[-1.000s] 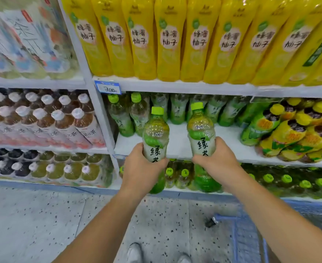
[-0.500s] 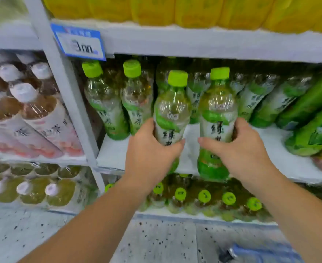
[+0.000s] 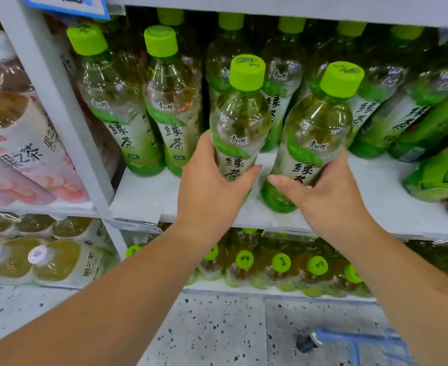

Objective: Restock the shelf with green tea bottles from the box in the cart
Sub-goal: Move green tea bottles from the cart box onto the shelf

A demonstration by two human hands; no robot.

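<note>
**Two green tea bottles held at the middle shelf**

The left hand (image 3: 212,186) grips the left bottle (image 3: 240,120) at its label, fingers curled round it and thumb across the front. The right hand (image 3: 326,196) grips the right bottle (image 3: 315,133) the same way.

Both bottles are upright, tilted slightly, just beside each other over the front edge of the shelf (image 3: 138,191). The right bottle's base is low at the board; contact cannot be confirmed. The left bottle's base is hidden by the hand.

Stocked bottles (image 3: 170,101) stand in rows behind, toward the shelf's back edge. A blue cart (image 3: 349,342) shows on the floor (image 3: 217,326) at lower right.
</note>
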